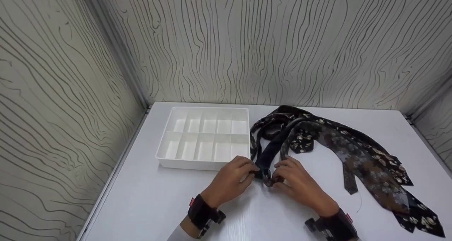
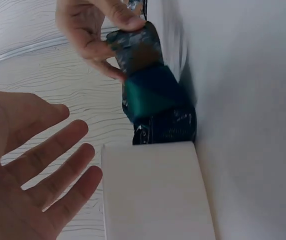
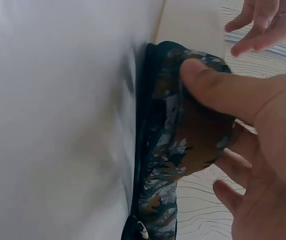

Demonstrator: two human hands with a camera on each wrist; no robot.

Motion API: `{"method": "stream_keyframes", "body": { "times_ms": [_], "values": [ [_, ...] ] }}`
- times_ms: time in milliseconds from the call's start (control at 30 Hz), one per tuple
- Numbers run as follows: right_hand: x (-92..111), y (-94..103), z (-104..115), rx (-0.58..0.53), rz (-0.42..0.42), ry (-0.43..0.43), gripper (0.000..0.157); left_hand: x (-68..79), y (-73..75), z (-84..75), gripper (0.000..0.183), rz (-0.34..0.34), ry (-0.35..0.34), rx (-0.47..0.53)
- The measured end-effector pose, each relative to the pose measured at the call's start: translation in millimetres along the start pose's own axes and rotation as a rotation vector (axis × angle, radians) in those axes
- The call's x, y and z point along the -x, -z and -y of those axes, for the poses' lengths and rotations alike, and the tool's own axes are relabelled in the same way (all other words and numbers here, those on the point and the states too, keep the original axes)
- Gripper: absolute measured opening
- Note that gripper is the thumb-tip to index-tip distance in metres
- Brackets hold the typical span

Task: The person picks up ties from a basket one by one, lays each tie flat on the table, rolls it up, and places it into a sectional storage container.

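Several dark neckties lie heaped and spread over the right half of the table. My right hand [image 1: 300, 182] pinches a floral brown and grey necktie [image 3: 195, 142] between thumb and fingers, where it bends over near the front of the heap. Beside it my left hand [image 1: 229, 181] hovers at the heap's left front; in the left wrist view its fingers [image 2: 58, 145] are spread and hold nothing. A plain dark navy necktie [image 1: 273, 149] runs back from between the hands. In the left wrist view, a blue-green fold [image 2: 155, 92] lies below the pinched part.
A white box [image 1: 196, 165] with two rows of compartments stands left of the neckties, its right wall close against the heap. Necktie tips [image 1: 425, 221] reach the table's right front. Wood-patterned walls [image 1: 226, 46] rise behind and at the sides.
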State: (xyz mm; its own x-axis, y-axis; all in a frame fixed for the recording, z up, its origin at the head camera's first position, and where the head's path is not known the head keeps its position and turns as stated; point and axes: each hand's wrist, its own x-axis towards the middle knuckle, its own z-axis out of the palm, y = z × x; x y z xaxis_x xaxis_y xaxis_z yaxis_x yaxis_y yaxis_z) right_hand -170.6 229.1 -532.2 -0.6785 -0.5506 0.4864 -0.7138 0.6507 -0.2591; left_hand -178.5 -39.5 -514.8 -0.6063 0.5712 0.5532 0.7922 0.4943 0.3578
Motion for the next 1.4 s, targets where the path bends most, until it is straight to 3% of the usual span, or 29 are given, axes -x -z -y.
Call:
{"method": "stream_keyframes", "body": {
  "times_ms": [233,333,500,700,900,1133,1400],
  "values": [
    [-6.6,2.5,11.1,-0.051,-0.069,0.092,0.036,-2.5,-18.7,-7.0,0.049,0.042,-0.034,0.018],
    [-8.8,2.5,13.2,-0.070,-0.091,0.108,0.039,-3.2,-21.6,-8.8,0.047,0.071,-0.009,0.019],
    [-10.6,2.1,11.7,-0.057,-0.050,0.051,0.042,-2.4,-20.0,-9.3,0.026,0.085,0.048,0.034],
    [-9.2,-0.3,1.5,0.020,0.033,0.020,0.045,0.5,-14.5,-7.7,0.012,0.130,0.068,0.170],
    [-7.6,-0.6,-11.9,0.093,0.053,-0.025,0.034,3.3,-4.4,-3.7,0.012,0.116,0.077,0.273],
    [-3.8,6.0,-27.6,0.254,0.006,-0.114,0.029,12.7,11.7,8.9,0.013,0.085,0.130,0.383],
    [-1.5,15.1,-44.2,0.325,0.035,-0.262,0.028,25.6,23.0,20.9,0.013,0.091,0.220,0.420]
  ]
}}
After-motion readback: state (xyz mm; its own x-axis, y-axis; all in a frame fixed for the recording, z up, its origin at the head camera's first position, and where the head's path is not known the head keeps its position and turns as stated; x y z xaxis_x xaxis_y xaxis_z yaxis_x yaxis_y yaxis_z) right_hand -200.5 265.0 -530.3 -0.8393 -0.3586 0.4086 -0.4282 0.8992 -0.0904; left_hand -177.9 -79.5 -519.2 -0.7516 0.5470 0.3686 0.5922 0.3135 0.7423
